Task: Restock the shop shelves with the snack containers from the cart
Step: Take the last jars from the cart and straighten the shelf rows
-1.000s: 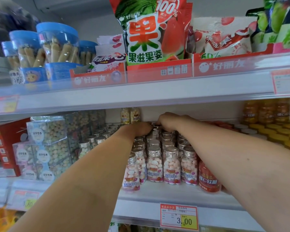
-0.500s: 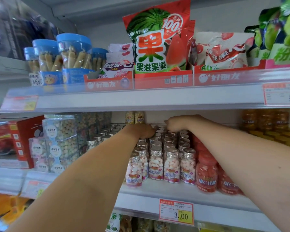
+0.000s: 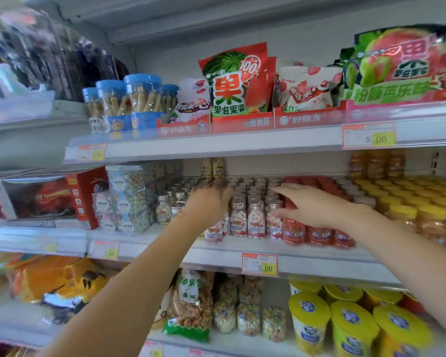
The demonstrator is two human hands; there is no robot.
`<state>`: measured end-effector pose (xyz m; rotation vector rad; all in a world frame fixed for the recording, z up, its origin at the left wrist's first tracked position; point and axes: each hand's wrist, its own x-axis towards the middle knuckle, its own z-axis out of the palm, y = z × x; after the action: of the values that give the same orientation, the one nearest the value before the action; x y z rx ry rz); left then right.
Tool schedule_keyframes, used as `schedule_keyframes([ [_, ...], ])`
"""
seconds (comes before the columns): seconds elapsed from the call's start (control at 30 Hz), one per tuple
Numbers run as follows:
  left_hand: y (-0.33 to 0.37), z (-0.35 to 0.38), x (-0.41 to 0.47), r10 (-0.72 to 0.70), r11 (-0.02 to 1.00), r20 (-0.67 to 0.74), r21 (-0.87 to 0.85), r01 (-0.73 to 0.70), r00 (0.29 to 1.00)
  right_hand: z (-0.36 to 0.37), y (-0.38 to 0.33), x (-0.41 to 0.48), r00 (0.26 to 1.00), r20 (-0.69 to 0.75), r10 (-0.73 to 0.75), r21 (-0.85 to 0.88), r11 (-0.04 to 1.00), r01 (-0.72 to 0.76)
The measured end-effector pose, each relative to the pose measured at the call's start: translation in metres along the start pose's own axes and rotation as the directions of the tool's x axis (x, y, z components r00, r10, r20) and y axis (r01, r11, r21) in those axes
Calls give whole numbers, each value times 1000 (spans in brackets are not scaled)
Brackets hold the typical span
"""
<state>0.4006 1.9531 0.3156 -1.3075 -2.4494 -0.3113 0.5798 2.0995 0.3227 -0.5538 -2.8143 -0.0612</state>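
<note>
The little candy bottles [image 3: 255, 217] with silver caps stand in rows on the middle shelf [image 3: 216, 253], in the middle of the frame. Red jars [image 3: 294, 231] stand just to their right. A second ago both hands reached far back over the bottle rows. Now they have come back toward the front rows. The left hand [image 3: 207, 204] sits over the caps on the left side of the rows. It is blurry, so I cannot tell if its grip has hold of a bottle. The right hand [image 3: 314, 207] was curled up before. Now its grip is open and holds nothing. Its fingers [image 3: 281, 189] point straight to the left, just over the caps, and its thumb is beside a front bottle. More of the shelves shows now too. Yellow tubs [image 3: 309, 318] on the shelf below show at the lower right, under the price tag [image 3: 259, 264].
</note>
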Motion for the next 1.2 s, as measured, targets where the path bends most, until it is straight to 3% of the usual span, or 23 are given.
schedule_keyframes([
  [0.1, -5, 8, -31, -133, 990, -130, -71, 125, 983, 9, 5, -30, 994, -97, 47, -51, 997, -52],
  [0.2, -8, 26, -64, -302, 928, -97, -257, 269, 948, 26, 6, -53, 972, -227, 62, -63, 995, -79],
  [0.33, -5, 48, -85, -439, 850, -29, -338, 405, 898, 60, -3, -75, 890, -432, -142, -42, 990, 138],
  [0.43, 0, 52, -87, -448, 820, 3, -396, 412, 894, 78, -16, -79, 902, -398, -168, 58, 976, 208],
  [0.53, 1, 52, -85, -465, 775, 6, -482, 410, 886, 81, -33, -65, 919, -387, -75, 223, 960, 172],
  [0.67, -14, 52, -76, -504, 757, 21, -470, 453, 863, 77, -57, -38, 937, -348, -17, 299, 946, 127],
  [0.9, -17, 58, -68, -537, 746, 65, -429, 509, 841, 97, -80, -18, 951, -309, 3, 242, 967, 76],
  [1.03, -15, 65, -66, -556, 724, 40, -467, 507, 830, 102, -78, -12, 973, -232, 3, 133, 991, 29],
  [1.2, -16, 69, -65, -559, 722, 23, -479, 500, 829, 98, -78, -4, 989, -146, 10, 117, 993, 7],
])
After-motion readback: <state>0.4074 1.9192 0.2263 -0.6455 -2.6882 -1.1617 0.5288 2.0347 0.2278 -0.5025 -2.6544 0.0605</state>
